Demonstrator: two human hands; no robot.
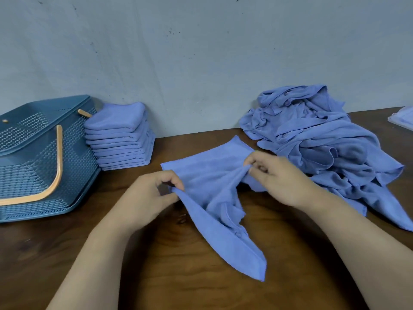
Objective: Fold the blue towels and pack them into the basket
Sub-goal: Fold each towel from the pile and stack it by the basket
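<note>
Over the bench [178, 276], my left grip [152, 193] and right grip [279, 175] pinch bunched edges of the towel [201, 175]; uneven tugs may skew its fold.

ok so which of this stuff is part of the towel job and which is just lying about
Part of the job:
- blue towel, pinched by the left hand and the right hand
- stack of folded towels
- heap of unfolded towels
- basket

Just lying about:
- pale object at the table's right edge, cut off, cannot tell what it is
</note>
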